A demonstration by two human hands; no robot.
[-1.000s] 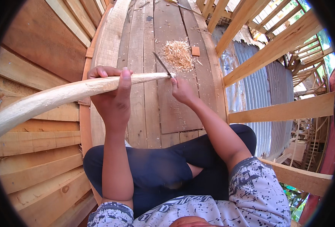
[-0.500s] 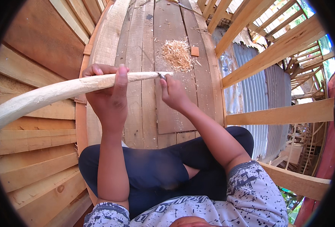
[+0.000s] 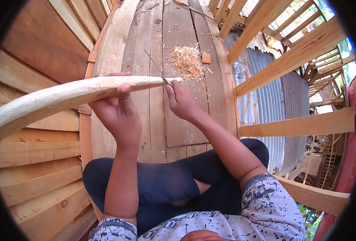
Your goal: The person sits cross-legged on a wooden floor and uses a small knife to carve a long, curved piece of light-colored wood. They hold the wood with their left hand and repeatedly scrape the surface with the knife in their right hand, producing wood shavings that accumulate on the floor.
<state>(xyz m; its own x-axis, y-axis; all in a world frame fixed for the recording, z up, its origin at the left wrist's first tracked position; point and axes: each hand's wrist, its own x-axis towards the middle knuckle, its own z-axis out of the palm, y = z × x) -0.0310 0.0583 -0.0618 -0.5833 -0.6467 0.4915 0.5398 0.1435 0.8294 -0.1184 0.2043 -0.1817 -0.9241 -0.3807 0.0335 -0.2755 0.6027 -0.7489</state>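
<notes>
A long, curved, pale wooden pole (image 3: 65,89) runs from the left rim to above the plank floor, its tapered end near the shavings. My left hand (image 3: 121,105) is closed around it from below, thumb on the near side and most fingers hidden behind. At the tapered end my right hand (image 3: 182,99) grips a knife, its handle mostly hidden in my fingers. The knife's thin dark blade (image 3: 154,61) slants up and left past the wood, its base touching the pole close to the tip.
A heap of wood shavings (image 3: 187,62) lies on the plank floor (image 3: 158,132), beside a small orange-brown block (image 3: 206,58). A long curved tool (image 3: 192,8) rests at the far end. Plank walls (image 3: 37,154) rise at left; wooden rails (image 3: 298,123) and corrugated metal sheets (image 3: 266,88) are at right.
The pole has rolled in my left hand, whose thumb sits lower on it. My right hand has shifted slightly left, and the knife blade now shows clearly.
</notes>
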